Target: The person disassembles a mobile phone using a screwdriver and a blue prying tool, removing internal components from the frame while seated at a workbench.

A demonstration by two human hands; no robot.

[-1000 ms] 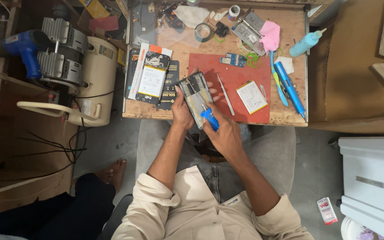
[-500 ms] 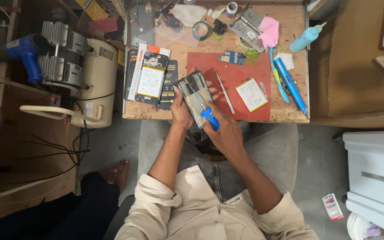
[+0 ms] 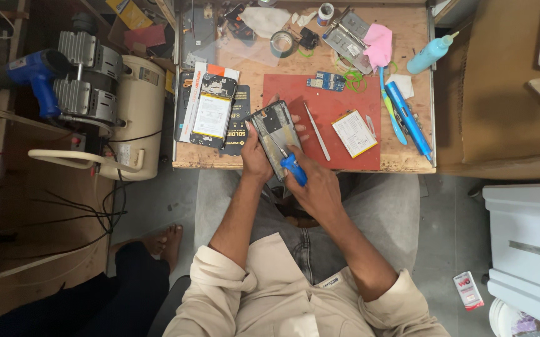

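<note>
My left hand (image 3: 255, 155) grips an opened phone (image 3: 275, 126) by its left edge, with the fingers wrapped behind it, at the front edge of the red mat (image 3: 338, 125). My right hand (image 3: 315, 185) holds a blue-handled screwdriver (image 3: 293, 167), its tip resting on the lower part of the phone's exposed inside. A white battery (image 3: 354, 133) and metal tweezers (image 3: 316, 131) lie on the mat to the right. A small blue circuit board (image 3: 325, 81) sits at the mat's far edge.
A wooden workbench (image 3: 407, 156) carries a second phone on packaging (image 3: 210, 112), blue tools (image 3: 407, 118), a blue squeeze bottle (image 3: 429, 54), a tape roll (image 3: 282, 43) and a pink cloth (image 3: 379, 43). A cream compressor (image 3: 135, 122) and blue heat gun (image 3: 32, 75) stand left. Another person's foot (image 3: 167, 243) rests on the floor.
The hands stay on the phone and screwdriver with only slight shifts. The other person's foot has moved a little on the floor.
</note>
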